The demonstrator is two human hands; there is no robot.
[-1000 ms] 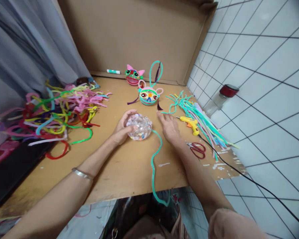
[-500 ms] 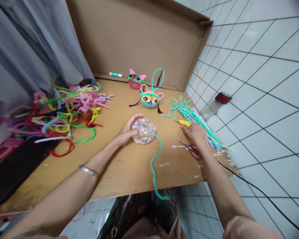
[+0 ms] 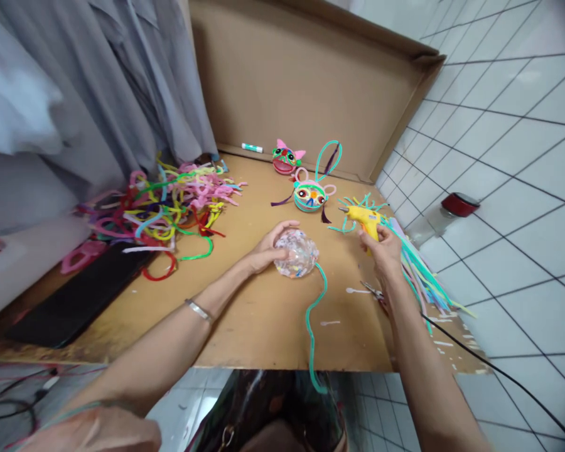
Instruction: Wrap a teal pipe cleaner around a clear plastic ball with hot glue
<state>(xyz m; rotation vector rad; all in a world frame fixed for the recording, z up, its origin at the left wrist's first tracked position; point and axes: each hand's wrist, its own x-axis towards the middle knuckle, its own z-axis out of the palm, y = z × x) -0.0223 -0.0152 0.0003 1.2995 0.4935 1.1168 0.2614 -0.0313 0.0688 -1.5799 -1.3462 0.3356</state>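
My left hand (image 3: 269,246) is wrapped round the left side of a clear ball (image 3: 297,254) with coloured flecks, which rests on the table. From the ball's right side a turquoise pipe cleaner (image 3: 311,314) winds down over the table's front edge. My right hand (image 3: 381,248) grips a yellow hot glue gun (image 3: 366,216), raised off the table with its nozzle pointing left. Scissors (image 3: 374,292) lie partly hidden beneath my right wrist. Behind the ball sits a turquoise animal-face ornament (image 3: 309,196) with pink ears and dark tassels; a red-mouthed one (image 3: 286,158) is farther back.
Tangled coloured pipe cleaners (image 3: 183,201) lie at the left, beside a black tray-like slab (image 3: 80,295). Straight pipe cleaners (image 3: 421,270) and a red-lidded jar (image 3: 452,213) are on the right by the tiled wall. A cardboard panel (image 3: 306,81) and glue stick (image 3: 252,148) stand behind.
My right hand has lifted the glue gun off the table and turned it upright. The view has shifted left, so everything sits farther right. My left hand stays on the ball.
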